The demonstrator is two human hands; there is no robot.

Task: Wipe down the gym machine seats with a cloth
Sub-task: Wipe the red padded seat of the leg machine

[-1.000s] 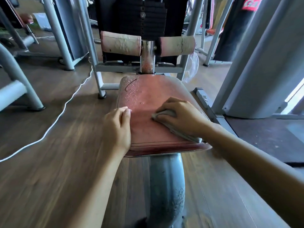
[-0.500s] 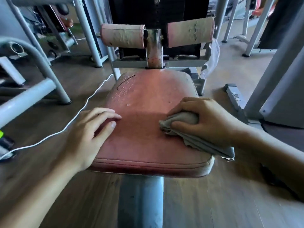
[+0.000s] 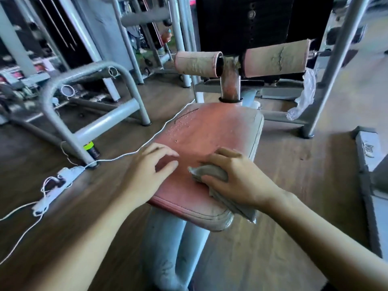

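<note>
A worn red padded seat (image 3: 212, 131) on a grey post fills the middle of the head view, with water droplets on its far left part. My right hand (image 3: 237, 179) grips a folded grey cloth (image 3: 210, 172) and presses it on the near right of the seat; the cloth's tail hangs over the front right edge. My left hand (image 3: 147, 173) rests on the seat's left edge with fingers spread and relaxed, holding nothing. Two cracked pink roller pads (image 3: 197, 63) sit on a rusty post behind the seat.
A grey tubular frame (image 3: 69, 106) stands to the left, with a white power strip (image 3: 63, 175) and white cable on the wooden floor. A small dark can with a green band (image 3: 91, 149) is by the frame foot. Grey machine uprights (image 3: 336, 66) and clear plastic stand right.
The view has swung, so the seat now lies at a slant. My right hand with the cloth has slid left toward the seat's middle; my left hand stays on the left edge.
</note>
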